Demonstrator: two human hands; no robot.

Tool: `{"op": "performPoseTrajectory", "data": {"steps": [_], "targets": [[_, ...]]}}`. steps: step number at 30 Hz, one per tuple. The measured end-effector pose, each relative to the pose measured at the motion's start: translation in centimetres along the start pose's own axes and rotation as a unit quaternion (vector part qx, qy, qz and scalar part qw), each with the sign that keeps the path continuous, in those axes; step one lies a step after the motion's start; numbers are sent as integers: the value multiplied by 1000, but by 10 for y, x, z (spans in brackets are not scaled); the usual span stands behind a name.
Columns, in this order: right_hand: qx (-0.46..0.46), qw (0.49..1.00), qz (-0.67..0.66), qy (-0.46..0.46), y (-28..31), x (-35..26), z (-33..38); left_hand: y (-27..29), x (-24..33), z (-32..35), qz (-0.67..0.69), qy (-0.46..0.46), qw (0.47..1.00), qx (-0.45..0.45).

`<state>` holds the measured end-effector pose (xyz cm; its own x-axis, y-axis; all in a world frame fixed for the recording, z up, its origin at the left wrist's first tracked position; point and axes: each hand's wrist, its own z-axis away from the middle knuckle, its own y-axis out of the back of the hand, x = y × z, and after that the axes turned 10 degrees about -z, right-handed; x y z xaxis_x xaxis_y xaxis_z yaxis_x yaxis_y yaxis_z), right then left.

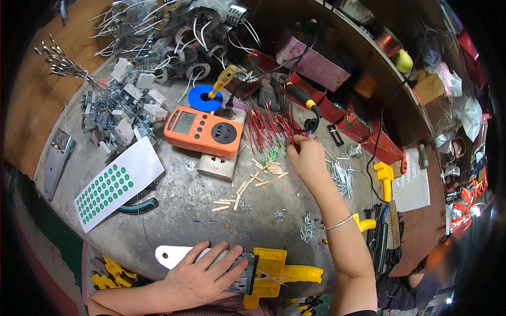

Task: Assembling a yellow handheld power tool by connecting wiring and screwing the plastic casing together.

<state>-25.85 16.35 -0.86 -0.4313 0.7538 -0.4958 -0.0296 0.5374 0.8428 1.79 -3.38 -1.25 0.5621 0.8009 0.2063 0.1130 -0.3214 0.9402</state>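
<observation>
We see the left hand (203,276) lying flat, palm down and fingers spread, on a pale metal plate with a perforated end (174,256) at the near edge of the grey round worktable (179,210); it presses on the plate and grips nothing. Just to the right of this hand, touching the plate's perforated end, sits a yellow plastic jig (276,271).

We see the right hand (305,158) reached out well ahead of the left, fingertips pinched together at the near end of a fan of thin red-insulated wires (269,129). It appears to pinch one wire, though we cannot tell for certain.

Just left of the right hand lie small green parts (272,156) and short tan wooden sticks (253,181), scattered back toward the left hand. To the right of the right hand lies a heap of small silver screws (341,176). Further left of the right hand, an orange plug-in power meter with a grey screen (203,130) rests on a white socket block (221,166). Beyond the left hand, toward its left, lies a white sheet of round green stickers (117,183), with a cluster of grey-and-white switch parts (124,113) behind it.
</observation>
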Motion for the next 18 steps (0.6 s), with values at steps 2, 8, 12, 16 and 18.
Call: {"op": "performPoseTrajectory", "data": {"steps": [2,8,12,16,18], "targets": [[79,993,6,87,-8,22,-4,-7,0,-4,13,-14,1000,6],[58,997,38,34,-11,23,-11,-9,0,0,-10,-24,1000,6],[31,994,40,100,-13,5,1,-11,-1,3,-21,-20,999,12],[61,998,-18,-26,9,12,-2,-11,-1,2,-23,-17,999,19],[43,998,-7,-44,13,15,1,-10,-2,0,-28,-22,999,22]]}}
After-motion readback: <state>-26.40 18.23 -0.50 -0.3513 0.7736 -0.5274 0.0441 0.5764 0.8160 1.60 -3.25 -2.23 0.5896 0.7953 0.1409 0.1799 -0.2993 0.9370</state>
